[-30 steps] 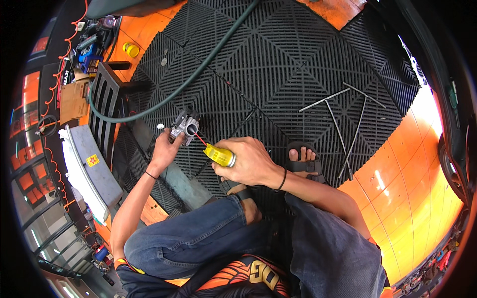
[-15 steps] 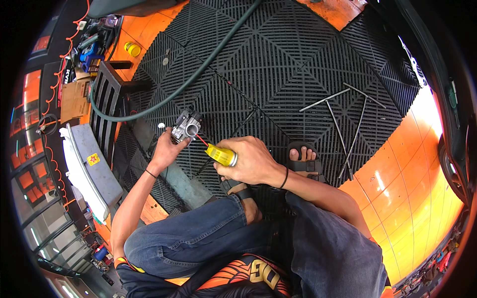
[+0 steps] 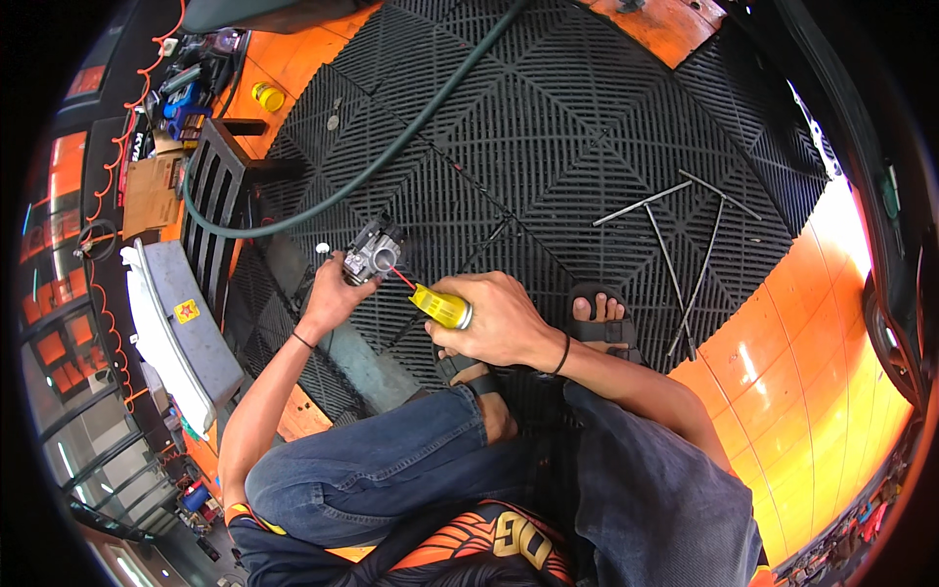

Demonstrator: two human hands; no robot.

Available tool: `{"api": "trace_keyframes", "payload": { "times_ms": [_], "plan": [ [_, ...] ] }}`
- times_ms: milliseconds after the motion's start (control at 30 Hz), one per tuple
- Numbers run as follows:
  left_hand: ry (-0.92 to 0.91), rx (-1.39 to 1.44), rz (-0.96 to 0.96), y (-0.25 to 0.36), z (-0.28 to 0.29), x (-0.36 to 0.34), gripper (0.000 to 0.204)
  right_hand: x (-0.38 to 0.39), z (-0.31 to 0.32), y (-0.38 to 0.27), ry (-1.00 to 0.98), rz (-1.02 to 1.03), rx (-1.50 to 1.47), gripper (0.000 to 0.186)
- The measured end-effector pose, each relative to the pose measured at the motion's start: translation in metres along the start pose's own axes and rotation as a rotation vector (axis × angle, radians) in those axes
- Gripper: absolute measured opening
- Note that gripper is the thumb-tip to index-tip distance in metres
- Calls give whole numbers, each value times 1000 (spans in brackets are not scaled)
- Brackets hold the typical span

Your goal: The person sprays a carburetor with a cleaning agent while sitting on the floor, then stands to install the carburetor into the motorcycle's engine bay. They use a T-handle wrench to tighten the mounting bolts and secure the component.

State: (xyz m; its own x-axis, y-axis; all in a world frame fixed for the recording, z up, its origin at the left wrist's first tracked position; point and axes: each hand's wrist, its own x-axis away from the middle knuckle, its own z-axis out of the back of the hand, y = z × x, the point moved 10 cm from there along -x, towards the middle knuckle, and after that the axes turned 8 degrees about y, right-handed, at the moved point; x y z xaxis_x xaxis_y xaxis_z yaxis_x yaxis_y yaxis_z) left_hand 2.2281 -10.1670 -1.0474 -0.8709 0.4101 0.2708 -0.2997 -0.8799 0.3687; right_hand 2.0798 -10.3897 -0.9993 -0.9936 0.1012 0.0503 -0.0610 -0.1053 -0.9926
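Fingers (image 3: 335, 268) of the left hand (image 3: 331, 299) gripped a metal throttle body (image 3: 372, 250) from its seven-o'clock side, the round bore (image 3: 387, 259) sitting toward four o'clock. The casting looked rigid and fairly dense for its size, perhaps slick if wetted; its outer housing seemed the best hold, clear of the bore and the dark upper part at twelve. At the left hand's three o'clock, the right hand (image 3: 497, 318) was wrapped around a yellow aerosol can (image 3: 442, 307), probably light, with thin walls. Its red straw (image 3: 404, 278), likely easy to bend, pointed toward ten o'clock at the bore. Whether the tip was inside could not be told, nor could any spray be made out. Some left fingertips were hidden by the casting, and the right hand covered much of the can. Farther out, a green hose (image 3: 403, 148) curved past at twelve o'clock from the throttle body, and T-handle wrenches (image 3: 641, 203) lay at the right hand's two o'clock on black slatted matting (image 3: 548, 127).
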Motion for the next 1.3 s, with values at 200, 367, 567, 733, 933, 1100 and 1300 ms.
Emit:
{"api": "trace_keyframes", "payload": {
  "times_ms": [200,367,567,733,933,1100,1300],
  "plan": [
    [-62,24,70,7,3,1,44,0,1,3,-17,-51,-20,31],
    [-126,123,115,-3,-2,0,43,1,3,1,-1,-51,-58,32],
    [-229,384,351,-21,-19,9,40,2,5,-1,-3,-14,-66,34],
    [-156,712,567,-35,-22,11,40,-1,15,9,124,-51,-75,36],
    [-14,1312,739,-38,-9,5,47,5,24,9,60,-84,-89,34],
    [97,1385,757,-41,6,-3,46,10,20,8,54,-12,-106,35],
    [130,1402,754,-28,5,-5,45,7,10,8,23,11,-91,34]
  ]
}}
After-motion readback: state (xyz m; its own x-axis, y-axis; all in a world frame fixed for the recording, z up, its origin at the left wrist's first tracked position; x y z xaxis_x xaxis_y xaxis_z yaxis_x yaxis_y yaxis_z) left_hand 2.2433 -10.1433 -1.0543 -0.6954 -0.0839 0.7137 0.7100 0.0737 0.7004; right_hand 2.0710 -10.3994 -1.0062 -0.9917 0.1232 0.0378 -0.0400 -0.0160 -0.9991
